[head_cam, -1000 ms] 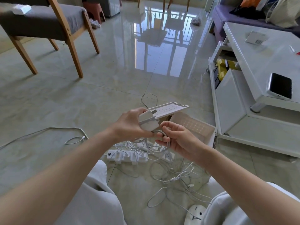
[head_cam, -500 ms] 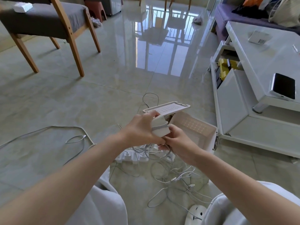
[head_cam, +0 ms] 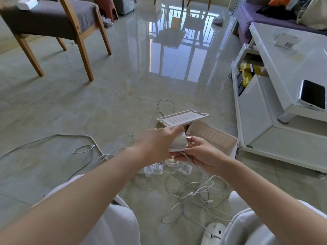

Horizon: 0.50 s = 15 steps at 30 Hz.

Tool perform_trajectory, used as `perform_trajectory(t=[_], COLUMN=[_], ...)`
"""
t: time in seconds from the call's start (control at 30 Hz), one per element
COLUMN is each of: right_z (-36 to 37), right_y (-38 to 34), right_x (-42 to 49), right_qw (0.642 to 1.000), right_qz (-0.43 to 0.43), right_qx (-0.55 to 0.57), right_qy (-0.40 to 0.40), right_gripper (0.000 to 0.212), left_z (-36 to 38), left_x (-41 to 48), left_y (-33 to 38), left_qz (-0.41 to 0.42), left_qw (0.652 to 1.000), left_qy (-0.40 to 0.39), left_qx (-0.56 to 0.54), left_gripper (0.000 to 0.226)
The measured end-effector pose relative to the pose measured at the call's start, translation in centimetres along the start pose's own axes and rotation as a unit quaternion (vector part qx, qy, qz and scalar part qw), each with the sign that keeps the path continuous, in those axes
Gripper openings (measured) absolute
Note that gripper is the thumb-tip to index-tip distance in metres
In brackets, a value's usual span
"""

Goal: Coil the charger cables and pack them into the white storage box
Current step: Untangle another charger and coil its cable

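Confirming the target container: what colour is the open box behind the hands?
The storage box is white; the head view, the only one, shows it.

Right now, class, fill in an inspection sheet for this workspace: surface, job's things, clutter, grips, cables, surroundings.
Surface: glossy tiled floor, reflecting window light.
Job's things: white storage box open, no cables seen inside; lid raised just behind it; charger plug held above the floor.
Clutter: power strip under the hands; white rounded object by the knee.
Grips: left grip holds the charger plug; right grip holds the charger cable.
Cables: tangled white cables lie uncoiled on the floor; one loose cable lies to the left.
Surroundings: wooden chair; white low table with a phone.
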State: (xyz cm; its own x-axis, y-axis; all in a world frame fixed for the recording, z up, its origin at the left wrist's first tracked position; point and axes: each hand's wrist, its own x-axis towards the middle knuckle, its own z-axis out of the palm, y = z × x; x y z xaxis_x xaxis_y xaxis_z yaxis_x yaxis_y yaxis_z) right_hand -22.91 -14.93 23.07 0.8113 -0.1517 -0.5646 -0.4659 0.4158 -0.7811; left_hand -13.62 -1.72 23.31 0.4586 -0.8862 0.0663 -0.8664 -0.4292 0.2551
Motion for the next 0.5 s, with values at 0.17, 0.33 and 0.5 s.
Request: perform_trajectory(t=[0.17, 0.33, 0.5], right_z=[0.3, 0.3, 0.5], right_y=[-0.1, 0.2, 0.8], right_x=[-0.6, -1.0, -1.3], right_qw=[0.985, 0.98, 0.973], right_qz=[-0.003, -0.019, -0.031], right_qx=[-0.171, -0.197, -0.229], right_qy=[0.006, 0.007, 0.012], right_gripper=[0.025, 0.014, 0.014], left_z=[0.2, -0.8, -0.1], left_x=[0.4, 0.3, 0.1], left_y=[-0.5, -0.8, -1.3], left_qz=[-0.018, -0.023, -0.017], left_qw=[0.999, 0.983, 0.981], left_qy=[0.022, 0.044, -0.014], left_qx=[-0.039, -0.175, -0.194], left_gripper=[0.054, 0.063, 0.068])
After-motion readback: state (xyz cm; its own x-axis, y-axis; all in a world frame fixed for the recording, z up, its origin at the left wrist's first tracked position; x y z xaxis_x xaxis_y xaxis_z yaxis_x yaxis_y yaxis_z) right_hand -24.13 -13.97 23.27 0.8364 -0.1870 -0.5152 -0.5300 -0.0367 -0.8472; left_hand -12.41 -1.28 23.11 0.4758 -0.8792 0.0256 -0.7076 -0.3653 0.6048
